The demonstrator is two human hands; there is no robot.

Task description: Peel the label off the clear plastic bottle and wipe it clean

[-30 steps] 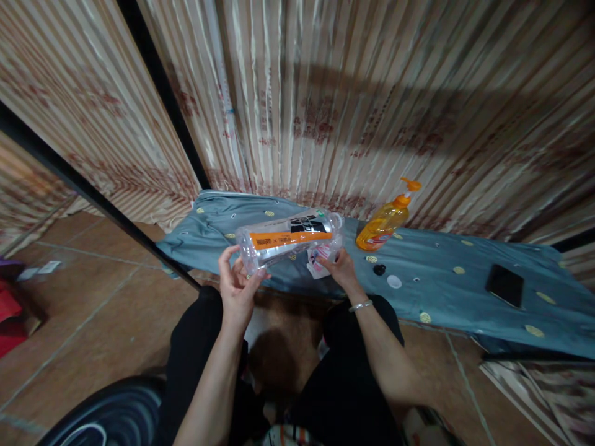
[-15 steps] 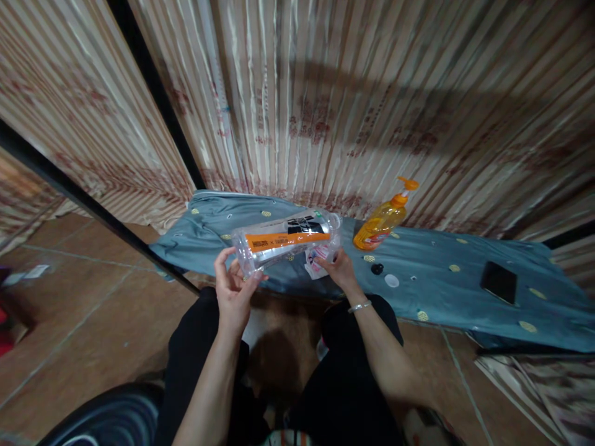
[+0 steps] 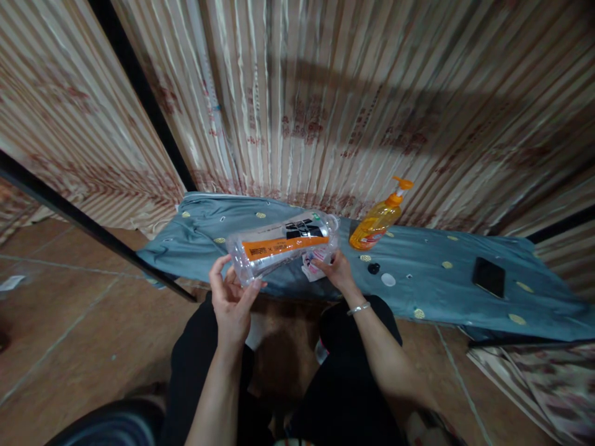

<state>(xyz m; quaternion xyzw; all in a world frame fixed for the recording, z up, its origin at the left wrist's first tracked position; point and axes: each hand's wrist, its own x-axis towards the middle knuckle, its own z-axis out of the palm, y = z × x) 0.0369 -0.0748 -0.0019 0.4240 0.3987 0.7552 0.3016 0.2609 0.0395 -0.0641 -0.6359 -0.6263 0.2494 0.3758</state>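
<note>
Partly hidden behind the clear bottle, both hands' fingers grip its ends.

A low table draped in a grey-blue cloth dotted with yellow ovals ran across the middle. On it, an orange pump bottle of liquid soap stood tilted near the back edge. Just in front of that bottle lay a small black cap, and right beside the cap a small white round disc. Well off to the right, a flat black phone lay on the cloth. Behind it all hung a shiny striped beige curtain, crossed by a black bar, over a brown tiled floor.
</note>
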